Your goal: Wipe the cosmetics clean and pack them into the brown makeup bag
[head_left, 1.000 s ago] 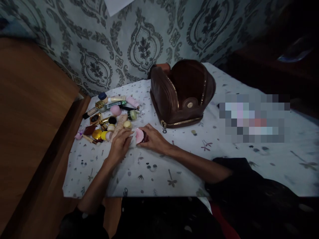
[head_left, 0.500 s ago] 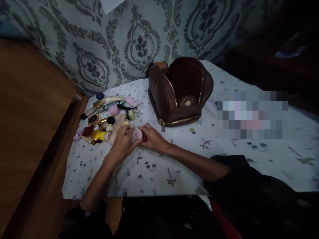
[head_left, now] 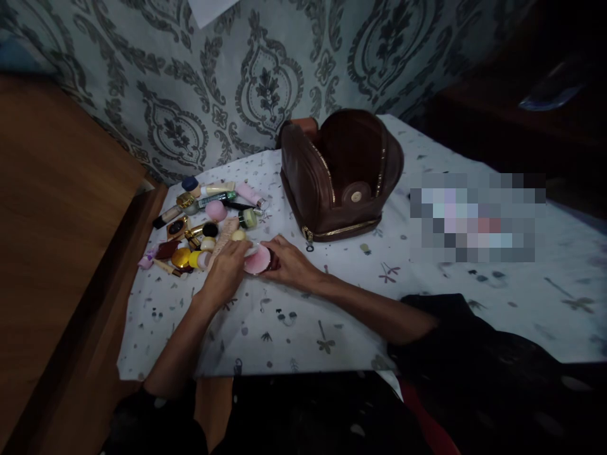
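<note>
In the head view my right hand [head_left: 291, 264] grips a round cosmetic jar [head_left: 258, 260] by its dark red side. The jar's pink round face is turned left, toward my other hand. My left hand [head_left: 228, 264] is closed at the jar's left edge, with a thin whitish lid-like piece [head_left: 251, 248] at its fingertips. Whether that piece still touches the jar, I cannot tell. Just behind my left hand lie a beige tube [head_left: 226, 234] and a small yellow-topped item [head_left: 238, 235]. A green-and-white jar [head_left: 247, 219] stands a little farther back.
A brown zippered bag [head_left: 332, 183] stands unzipped behind my hands. Several cosmetics, with a pink sponge [head_left: 215, 210] and a gold compact [head_left: 181, 257], crowd the left of the patterned tablecloth [head_left: 294, 341]. Pixels blur the right side. A wooden cabinet [head_left: 61, 221] borders the left.
The pink face of the jar now shows much more fully. My left hand has drawn slightly left, and the whitish piece has come into view at its fingertips.
</note>
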Demonstrator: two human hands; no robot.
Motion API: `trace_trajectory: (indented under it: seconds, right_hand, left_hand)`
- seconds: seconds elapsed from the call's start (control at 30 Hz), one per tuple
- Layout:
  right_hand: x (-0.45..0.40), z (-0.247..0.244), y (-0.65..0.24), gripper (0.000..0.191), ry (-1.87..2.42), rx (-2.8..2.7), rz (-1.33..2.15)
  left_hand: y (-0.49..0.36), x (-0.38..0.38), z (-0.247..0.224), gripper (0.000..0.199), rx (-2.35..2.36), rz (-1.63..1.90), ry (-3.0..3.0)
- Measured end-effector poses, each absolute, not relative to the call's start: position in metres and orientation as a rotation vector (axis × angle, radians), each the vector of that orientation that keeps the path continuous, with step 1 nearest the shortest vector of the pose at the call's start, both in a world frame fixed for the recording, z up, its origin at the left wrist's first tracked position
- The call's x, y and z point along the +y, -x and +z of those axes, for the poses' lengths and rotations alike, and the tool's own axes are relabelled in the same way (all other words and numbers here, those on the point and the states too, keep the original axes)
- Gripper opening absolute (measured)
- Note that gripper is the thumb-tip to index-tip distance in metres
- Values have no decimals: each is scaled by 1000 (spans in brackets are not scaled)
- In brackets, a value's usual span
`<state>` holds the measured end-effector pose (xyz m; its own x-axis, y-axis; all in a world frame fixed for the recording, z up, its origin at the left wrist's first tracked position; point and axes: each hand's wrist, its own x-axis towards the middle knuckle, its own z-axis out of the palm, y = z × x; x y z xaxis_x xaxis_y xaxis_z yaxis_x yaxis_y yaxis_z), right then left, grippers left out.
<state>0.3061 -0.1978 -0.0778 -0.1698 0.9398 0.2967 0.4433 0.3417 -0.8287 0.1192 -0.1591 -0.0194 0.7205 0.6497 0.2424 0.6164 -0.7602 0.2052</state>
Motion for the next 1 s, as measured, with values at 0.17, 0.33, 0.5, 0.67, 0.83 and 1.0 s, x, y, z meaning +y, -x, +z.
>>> trace_trajectory:
  seconds: [0.17, 0.33, 0.5, 0.67, 0.83, 1.0]
  right_hand:
    - [-197, -78, -305, 50, 1228, -1770, 731]
    - [-197, -79, -306, 52, 1218, -1761, 727]
    - [-198, -78, -305, 51, 1233, -1764, 736]
    - [-198, -77, -305, 52, 1245, -1759, 731]
    - [-198, -77, -306, 51, 1232, -1766, 741]
    - [-197, -78, -306, 54, 1225, -1761, 759]
  left_hand:
    - [-128, -163, -26, 40, 1109, 572, -2800]
    - [-128, -161, -33, 39, 975, 710, -2780]
    - [-125, -157, -34, 40, 871, 771, -2742]
    - [-124, -156, -31, 40, 797, 755, -2729]
    - [-123, -154, -30, 38, 724, 734, -2704]
    - [-123, -153, -26, 39, 623, 698, -2661]
